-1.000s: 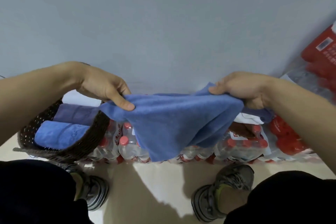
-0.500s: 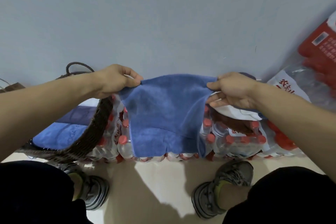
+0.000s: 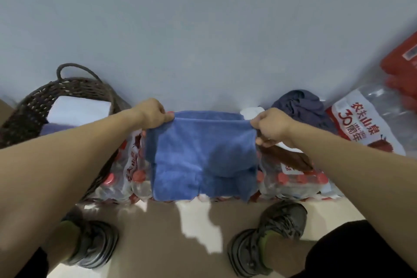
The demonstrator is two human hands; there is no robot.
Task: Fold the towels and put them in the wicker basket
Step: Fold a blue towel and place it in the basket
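Blue towel (image 3: 200,156) hangs doubled btwn both hands, top edge stretched level, lower layers draping down in front of the shrink-wrapped water bottle packs (image 3: 291,178). Left hand (image 3: 152,114) pinches the top left corner w/ curled fingers; right hand (image 3: 269,126) pinches the top right corner the same way, so the cloth sits just inboard of & below each grip. Wicker basket (image 3: 33,106) is off to the left, beside the wall, behind the left forearm, well apart from the held towel; one loop handle shows at its far rim. Inside it: 1 white folded towel (image 3: 79,108) plus a sliver of a purple one (image 3: 56,128), rest hidden by the arm. Behind the right hand: 1 crumpled dark grey towel (image 3: 300,106) and a bit of white cloth (image 3: 252,113) on the packs. Count: 1 towel in hand, 2 visible in the basket, 2 hands, 2 shoes (image 3: 270,239) on the floor (image 3: 162,241).
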